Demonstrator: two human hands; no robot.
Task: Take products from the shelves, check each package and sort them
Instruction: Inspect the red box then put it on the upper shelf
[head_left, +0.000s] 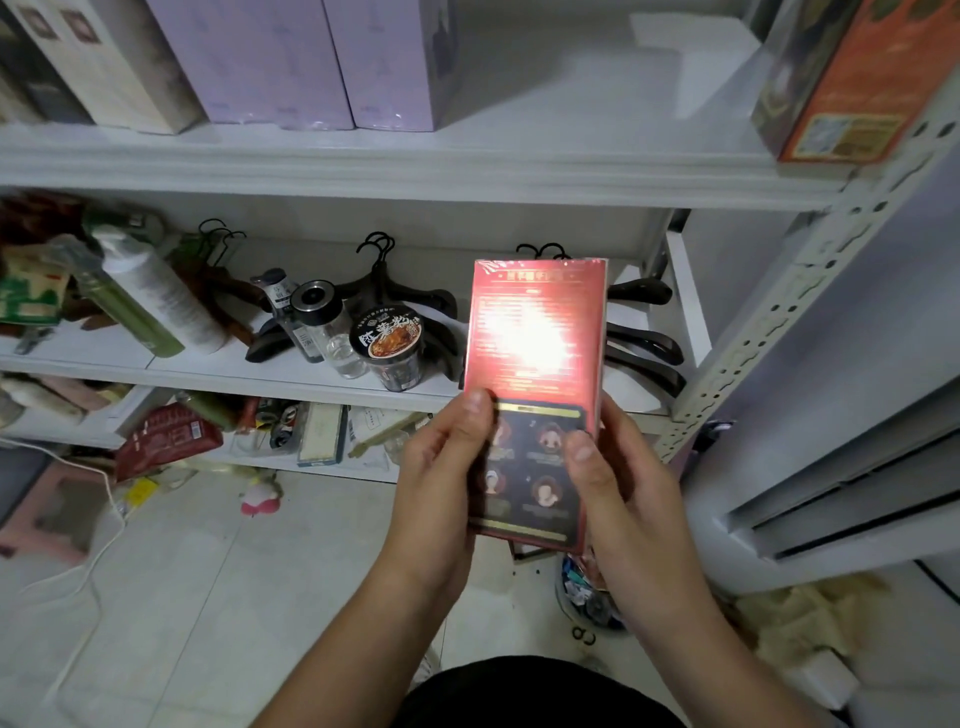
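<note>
White metal shelving (467, 171) filled the background; noodle cup (390, 345) and black hangers (644, 353) lay on its middle shelf. Red box (535, 364), shrink-wrapped and glare-struck, stood upright before that shelf's front edge, left hand (441, 483) and right hand (618, 493) gripping its lower sides with curled fingers (584, 457).

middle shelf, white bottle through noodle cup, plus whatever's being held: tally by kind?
Bottles: 3 (white bottle, green bottle, small clear bottle)
Clear jar with black lid: 1
Instant noodle cup: 1
Red box, held: 1
Total: 6
</note>
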